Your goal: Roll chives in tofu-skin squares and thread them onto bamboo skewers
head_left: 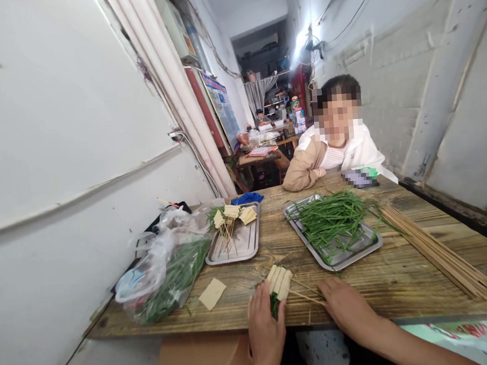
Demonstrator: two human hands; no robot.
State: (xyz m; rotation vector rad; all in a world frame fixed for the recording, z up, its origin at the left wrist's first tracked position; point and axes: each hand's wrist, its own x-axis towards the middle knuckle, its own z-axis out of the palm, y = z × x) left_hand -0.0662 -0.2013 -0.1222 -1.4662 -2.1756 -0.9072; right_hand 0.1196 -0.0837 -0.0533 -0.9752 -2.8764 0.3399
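My left hand [265, 311] is closed around a row of several pale tofu-skin rolls [280, 280] with green chives sticking out of their ends. Two thin bamboo skewers [305, 296] run from the rolls toward the right. Their far ends are at my right hand [344, 303], whose fingers are closed on them near the table's front edge. To the left of the rolls lies one flat square of tofu skin [212, 294] on the wooden table [242, 285].
Chives [333, 215] fill a metal tray [359, 249]; another tray [234, 256] holds finished-looking skewered rolls [231, 212]. A bundle of bamboo skewers [440, 249] lies at right. Plastic bags of greens [170, 276] rest at left. Across the table sits a person [309, 161] with folded arms.
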